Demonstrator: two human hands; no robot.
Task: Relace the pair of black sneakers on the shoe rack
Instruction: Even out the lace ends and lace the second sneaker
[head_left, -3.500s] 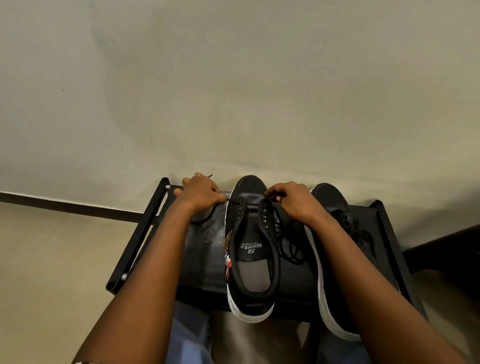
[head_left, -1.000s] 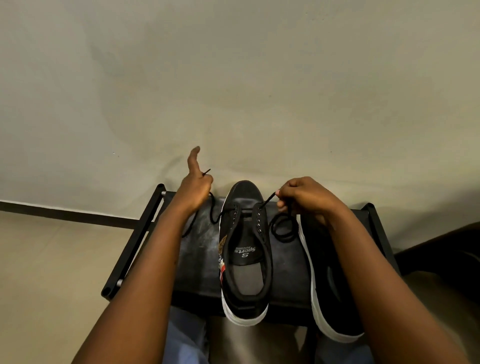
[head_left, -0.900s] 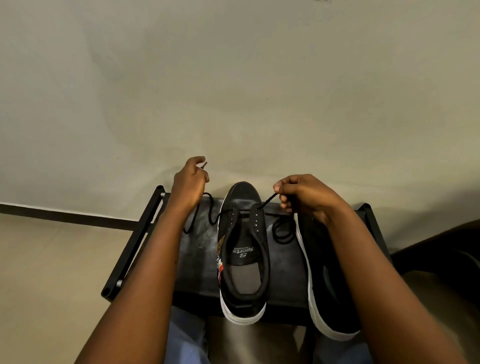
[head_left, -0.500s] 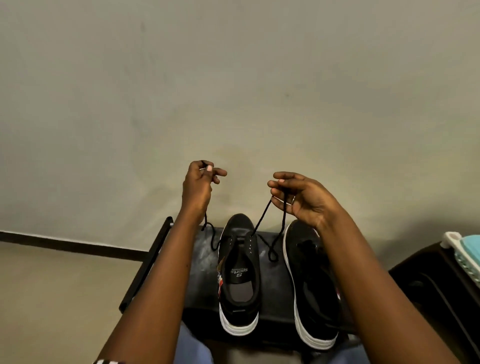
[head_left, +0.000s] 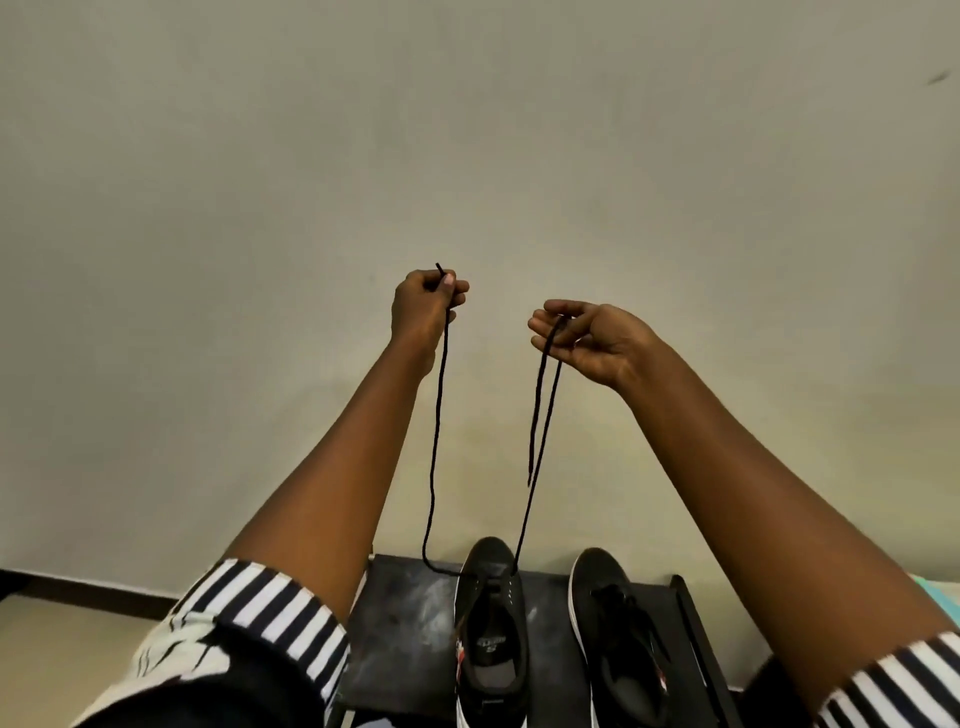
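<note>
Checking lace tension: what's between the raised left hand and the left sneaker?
Head view: only the black lace, pinched in the left hand, hanging slightly slack down to the front eyelets of the left sneaker. Nothing else; plain wall behind.

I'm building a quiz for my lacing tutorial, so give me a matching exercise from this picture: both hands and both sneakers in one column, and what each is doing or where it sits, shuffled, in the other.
1. left hand
2. right hand
3. left sneaker
4. right sneaker

A. lace draped over its curled fingers, short end dangling
B. lace through its toe-end eyelets only
C. pinches the lace, tip poking above the fist
D. nearest the right rail of the shoe rack

Pairs: 1-C, 2-A, 3-B, 4-D.
</note>
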